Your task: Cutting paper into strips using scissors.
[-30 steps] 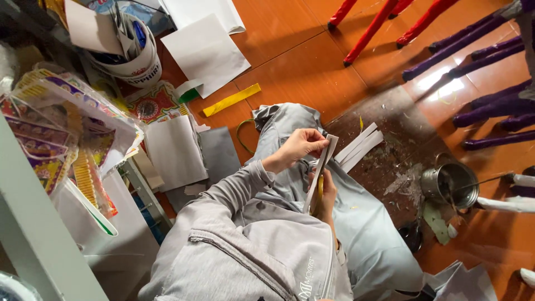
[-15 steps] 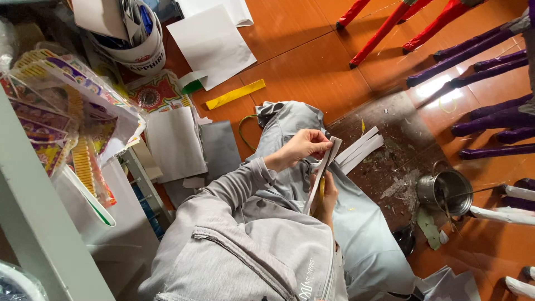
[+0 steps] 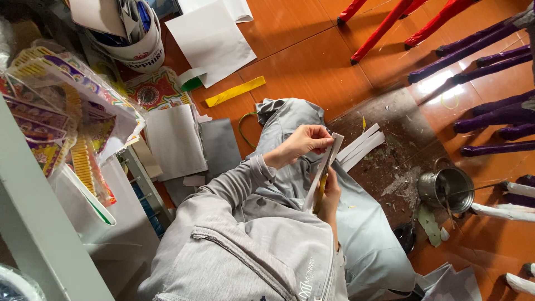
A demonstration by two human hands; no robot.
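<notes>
Two hands work on one white paper strip [image 3: 324, 164] above our lap: our left hand [image 3: 304, 144] pinches its upper end, our right hand [image 3: 330, 192] grips yellow-handled scissors [image 3: 320, 194]. We judge the cutting midway; next needs steady tension.

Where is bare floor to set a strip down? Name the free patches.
Bare orange floor lies between the white sheet, the yellow strip and the red sticks. The dark mat has some room between the cut white strips and the metal can. The left side is crowded with papers and packets.
</notes>
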